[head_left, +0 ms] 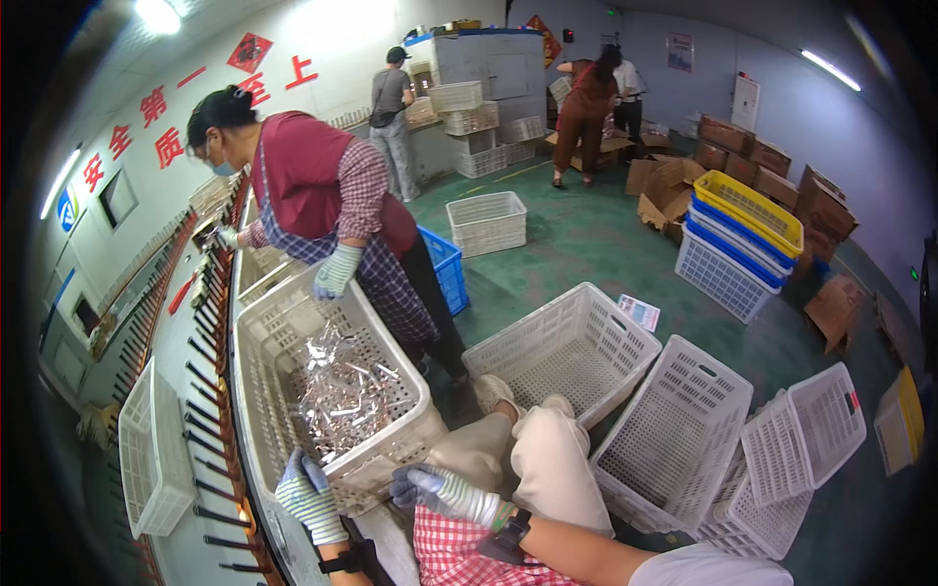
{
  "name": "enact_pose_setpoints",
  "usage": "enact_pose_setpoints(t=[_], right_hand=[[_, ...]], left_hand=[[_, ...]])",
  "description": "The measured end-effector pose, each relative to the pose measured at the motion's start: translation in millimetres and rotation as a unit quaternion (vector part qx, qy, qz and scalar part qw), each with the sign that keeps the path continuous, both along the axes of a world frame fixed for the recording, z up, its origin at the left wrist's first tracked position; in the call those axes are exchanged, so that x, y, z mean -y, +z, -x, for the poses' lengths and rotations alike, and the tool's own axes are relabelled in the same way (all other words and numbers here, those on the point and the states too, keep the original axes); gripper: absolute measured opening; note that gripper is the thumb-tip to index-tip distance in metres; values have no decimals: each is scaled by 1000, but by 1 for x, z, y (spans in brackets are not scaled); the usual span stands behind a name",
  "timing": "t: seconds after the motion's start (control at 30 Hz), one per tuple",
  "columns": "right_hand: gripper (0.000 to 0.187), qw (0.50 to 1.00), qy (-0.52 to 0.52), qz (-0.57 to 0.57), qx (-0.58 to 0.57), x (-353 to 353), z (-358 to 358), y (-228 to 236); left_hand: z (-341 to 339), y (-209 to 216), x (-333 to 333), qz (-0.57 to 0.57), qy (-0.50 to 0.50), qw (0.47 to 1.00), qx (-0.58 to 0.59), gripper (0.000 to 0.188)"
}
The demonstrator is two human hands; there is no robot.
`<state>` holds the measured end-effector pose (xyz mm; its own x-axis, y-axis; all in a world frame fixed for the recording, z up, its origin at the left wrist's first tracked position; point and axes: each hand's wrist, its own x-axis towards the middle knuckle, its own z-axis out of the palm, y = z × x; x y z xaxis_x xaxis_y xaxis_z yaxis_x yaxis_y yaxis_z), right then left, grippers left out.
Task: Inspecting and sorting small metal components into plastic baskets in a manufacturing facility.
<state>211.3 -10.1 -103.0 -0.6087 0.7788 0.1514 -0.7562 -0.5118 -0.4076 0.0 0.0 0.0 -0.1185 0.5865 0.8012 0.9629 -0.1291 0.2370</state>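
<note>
A white perforated plastic crate [415, 415] stands before me at the left, holding a heap of small shiny pieces [350, 396], clear and coppery; their exact kind is too small to tell. My left hand [311, 498], in a striped glove with grey fingertips, is at the crate's near corner, fingers stretched upward and apparently touching it. Over my lap, right of that corner, my right hand [447, 491] wears a matching glove. Its fingers are curled together, and whatever they may hold is hidden. Both wrists carry black straps.
Along the left runs a curved machine with a row of dark rods [210, 435] and small flames. Beside it a co-worker [327, 195] leans over, one gloved hand on the crate. White crates [674, 430] stand at my right; stacked baskets [728, 269] and cardboard boxes [743, 146] lie beyond.
</note>
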Motion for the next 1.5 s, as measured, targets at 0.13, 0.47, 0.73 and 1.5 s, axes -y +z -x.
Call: enact_pose_setpoints(t=[0.13,0.47,0.73,1.5], right_hand=[[28,1000,-5,-10,24,1,1,7],[29,990,-70,-89,85,0,-3,-10],[33,964,-133,-9,231,41,-34,52],[26,911,-320,36,258,142,-98,73]], left_hand=[[1,-1,1,0,4,1000,14,19],[-10,-6,0,58,-40,994,78,21],[-44,23,39,21,-14,997,-66,26],[-137,6,38,-27,-264,962,-64,22]])
